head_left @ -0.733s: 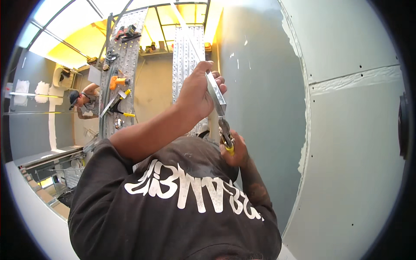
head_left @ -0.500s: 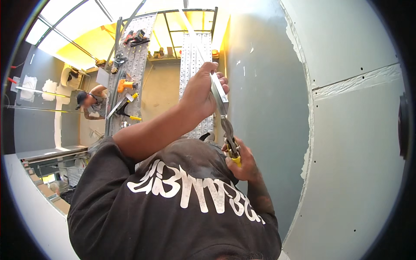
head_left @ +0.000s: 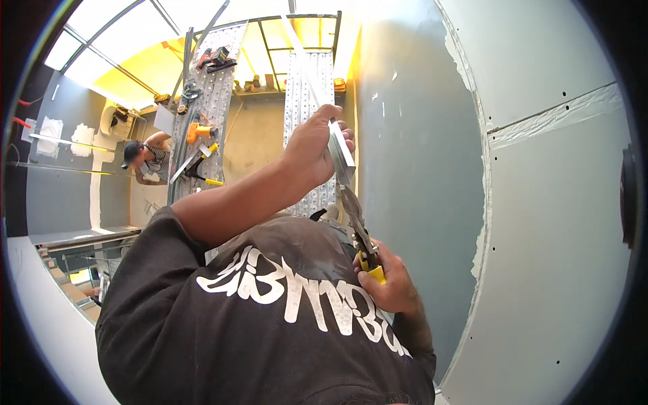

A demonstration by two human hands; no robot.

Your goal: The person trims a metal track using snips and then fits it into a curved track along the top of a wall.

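My left hand (head_left: 312,145) is raised in the middle, closed around a long metal channel (head_left: 343,152). The channel's far length runs up and away past my fingers, and its near end points down toward my right side. Lower down, my right hand (head_left: 395,280) grips tin snips (head_left: 356,214) by their yellow handles. The blades point up at the near end of the channel and meet or overlap it; whether they bite into the metal I cannot tell.
A perforated plank (head_left: 226,88) at left carries an orange drill (head_left: 198,132), a yellow-and-black clamp (head_left: 197,165) and other power tools. Another plank (head_left: 309,88) lies ahead. A person (head_left: 148,158) works beyond the left plank. A grey board wall (head_left: 418,169) stands close at right.
My right hand and the snips have moved a little down and to the right, and more of the yellow handles shows. My left hand has dropped slightly, still holding the channel.
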